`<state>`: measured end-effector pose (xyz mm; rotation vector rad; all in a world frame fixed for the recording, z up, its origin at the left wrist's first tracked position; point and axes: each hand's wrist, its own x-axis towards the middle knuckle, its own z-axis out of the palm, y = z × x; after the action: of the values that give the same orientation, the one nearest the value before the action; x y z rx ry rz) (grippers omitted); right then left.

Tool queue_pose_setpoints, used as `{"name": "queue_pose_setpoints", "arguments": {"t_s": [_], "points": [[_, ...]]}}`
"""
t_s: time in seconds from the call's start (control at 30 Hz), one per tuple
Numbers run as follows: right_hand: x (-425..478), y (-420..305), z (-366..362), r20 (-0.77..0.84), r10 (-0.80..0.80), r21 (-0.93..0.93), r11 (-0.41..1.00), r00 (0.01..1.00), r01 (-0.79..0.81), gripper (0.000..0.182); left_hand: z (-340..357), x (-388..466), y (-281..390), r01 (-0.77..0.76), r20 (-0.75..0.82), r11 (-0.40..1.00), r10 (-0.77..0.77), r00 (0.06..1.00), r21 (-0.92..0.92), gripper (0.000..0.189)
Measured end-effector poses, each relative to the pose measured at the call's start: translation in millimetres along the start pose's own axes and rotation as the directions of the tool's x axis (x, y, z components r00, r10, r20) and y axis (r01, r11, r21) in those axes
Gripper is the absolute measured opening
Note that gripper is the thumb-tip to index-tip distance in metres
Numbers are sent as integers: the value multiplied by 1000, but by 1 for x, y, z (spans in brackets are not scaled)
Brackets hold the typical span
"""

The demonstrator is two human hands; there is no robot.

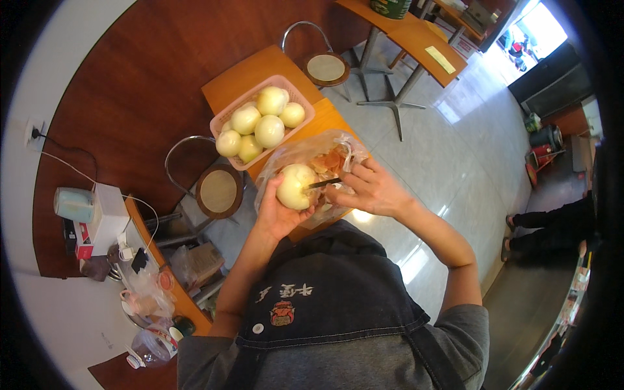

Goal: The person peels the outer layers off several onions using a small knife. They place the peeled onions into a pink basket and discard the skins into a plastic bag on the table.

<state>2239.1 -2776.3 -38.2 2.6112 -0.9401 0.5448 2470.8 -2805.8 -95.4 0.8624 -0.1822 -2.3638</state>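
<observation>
A pale, peeled onion (296, 187) rests in my left hand (279, 213), thumb on its near left side and fingers beneath. My right hand (373, 189) grips a knife (323, 183) whose dark blade reaches the onion's right side; the handle is mostly hidden by my fingers. Under both hands a clear plastic bag (273, 163) lies spread open on the wooden table (239, 73), with brown onion skins (329, 163) in it. Just beyond, a pink plastic basket (214, 127) holds several peeled onions (269, 131).
Round-seated chairs (219, 191) (325, 69) stand left of and behind the table. A cluttered side counter (190, 304) at left carries a plastic bottle (148, 347) and bags. Another table (409, 36) stands at the far right. A person's legs (546, 231) show at the right edge.
</observation>
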Motion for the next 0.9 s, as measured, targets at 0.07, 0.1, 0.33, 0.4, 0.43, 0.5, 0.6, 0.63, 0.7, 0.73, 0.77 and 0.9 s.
{"name": "queue_pose_setpoints", "arguments": {"t_s": [0.07, 0.1, 0.33, 0.4, 0.43, 0.5, 0.6, 0.63, 0.7, 0.73, 0.77, 0.9], "points": [[-5, 7, -5, 79, 18, -44, 999, 997, -15, 33, -3, -1, 3, 17, 22, 1000, -17, 1000, -9, 53], [-7, 9, -6, 118, 88, -23, 996, 989, -85, 32, -3, -2, 5, 25, 39, 999, -24, 999, -26, 51], [7, -29, 30, 39, 651, 516, 636, 758, -573, 29, -5, 8, -9, -133, -23, 988, 135, 991, 75, 44], [18, -37, 38, 22, 718, 563, 566, 696, -602, 31, -3, 12, -17, -219, -5, 967, 222, 975, 131, 46], [18, -39, 46, -18, 719, 544, 590, 694, -597, 32, -2, 13, -20, -263, 4, 952, 265, 964, 160, 48], [20, -41, 52, -59, 729, 517, 606, 681, -604, 32, -2, 14, -24, -295, -2, 935, 301, 954, 195, 50], [22, -45, 55, -54, 762, 482, 585, 645, -652, 29, 3, 15, -30, -369, -71, 887, 402, 913, 276, 51], [24, -47, 56, -53, 774, 462, 579, 631, -672, 27, 5, 15, -32, -395, -102, 865, 443, 891, 309, 50], [24, -50, 60, -68, 799, 459, 557, 598, -692, 22, 1, 20, -32, -402, -125, 862, 456, 881, 309, 49], [24, -51, 63, -82, 811, 475, 542, 579, -693, 20, 0, 21, -33, -405, -136, 861, 461, 877, 309, 49], [23, -51, 67, -95, 824, 492, 527, 559, -693, 18, 0, 21, -33, -403, -126, 858, 460, 879, 318, 48], [16, -47, 77, -122, 851, 458, 505, 512, -731, 13, -3, 19, -32, -386, -68, 873, 423, 904, 298, 48]]}}
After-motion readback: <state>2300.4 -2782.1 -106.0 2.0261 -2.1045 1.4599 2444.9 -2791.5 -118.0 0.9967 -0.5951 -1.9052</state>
